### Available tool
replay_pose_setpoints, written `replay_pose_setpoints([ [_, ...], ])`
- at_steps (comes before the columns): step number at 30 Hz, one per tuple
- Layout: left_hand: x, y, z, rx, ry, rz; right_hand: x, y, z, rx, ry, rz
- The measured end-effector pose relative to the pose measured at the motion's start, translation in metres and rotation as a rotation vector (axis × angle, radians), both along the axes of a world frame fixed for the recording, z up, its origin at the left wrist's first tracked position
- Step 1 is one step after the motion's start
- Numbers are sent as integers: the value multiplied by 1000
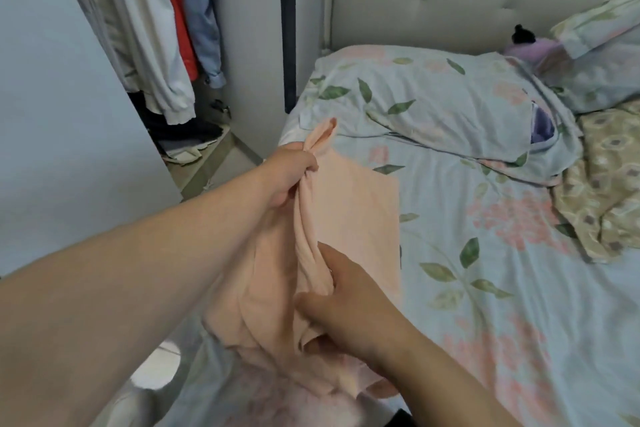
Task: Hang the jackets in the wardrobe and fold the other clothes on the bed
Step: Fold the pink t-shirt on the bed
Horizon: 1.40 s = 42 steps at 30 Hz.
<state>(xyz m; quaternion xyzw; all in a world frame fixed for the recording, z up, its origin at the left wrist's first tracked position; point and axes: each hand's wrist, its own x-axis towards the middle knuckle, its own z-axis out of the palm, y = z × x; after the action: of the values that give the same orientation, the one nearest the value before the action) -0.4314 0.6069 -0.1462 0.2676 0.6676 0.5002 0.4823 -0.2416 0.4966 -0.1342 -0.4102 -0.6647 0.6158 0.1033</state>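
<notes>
Peach garment held at two points above the near-left edge of the bed; the fold is barely started.

Far left, the wardrobe [207,28] stands open with a white jacket [149,45] on the rail among others. The left hand [287,177] is fisted tight round one bunched end of the peach garment [360,204], on the far side. The edge between the hands is twisted into a rope. One flat panel lies on the bed [485,288] behind it, and the rest is heaped at the near end. The right hand [349,302], nearer, pinches that same roped edge between thumb and curled fingers. Judgement: draw the hands apart to untwist the edge. Then spread the panel on the sheet to the right, short of the pillow [450,107], and match the edges before creasing. Risk: the heaped near end could fold in crooked.
</notes>
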Motion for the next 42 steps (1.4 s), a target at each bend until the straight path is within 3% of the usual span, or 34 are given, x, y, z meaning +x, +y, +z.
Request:
replay_pose_setpoints([
  [7, -58, -38, -33, -55, 16, 89, -81, -28, -43, 217, -144, 6],
  [10, -70, -51, -43, -25, 2, 146, -104, -41, -57, 133, -141, -1],
  [15, -71, -110, -46, -87, 98, 117, -78, -45, -51, 2, -140, 115],
  [18, -56, -170, -60, -296, 108, 103, -34, -19, -38, 31, -89, -108],
  [20, -48, -200, -69, -412, 64, 78, -2, -4, -36, 152, -291, -250],
  [22, -44, -216, -71, -421, 54, 73, 19, 0, -40, 234, -634, -194],
  [24, -38, -223, -69, -384, 36, 107, 26, -4, -44, 97, -762, -162],
  [30, -8, -233, -56, -248, -113, 179, 44, -10, -37, -380, -435, -311],
  [33, -5, -231, -48, -149, -386, 229, 57, -11, -29, -531, -177, -466],
  [35, -1, -229, -47, -123, -603, 287, 64, -14, -26, -525, -110, -523],
  [37, 5, -229, -49, -100, -658, 354, 70, -20, -23, -473, -85, -550],
  [42, 18, -238, -42, 165, -376, 480, 82, -38, -6, -235, 78, -531],
])
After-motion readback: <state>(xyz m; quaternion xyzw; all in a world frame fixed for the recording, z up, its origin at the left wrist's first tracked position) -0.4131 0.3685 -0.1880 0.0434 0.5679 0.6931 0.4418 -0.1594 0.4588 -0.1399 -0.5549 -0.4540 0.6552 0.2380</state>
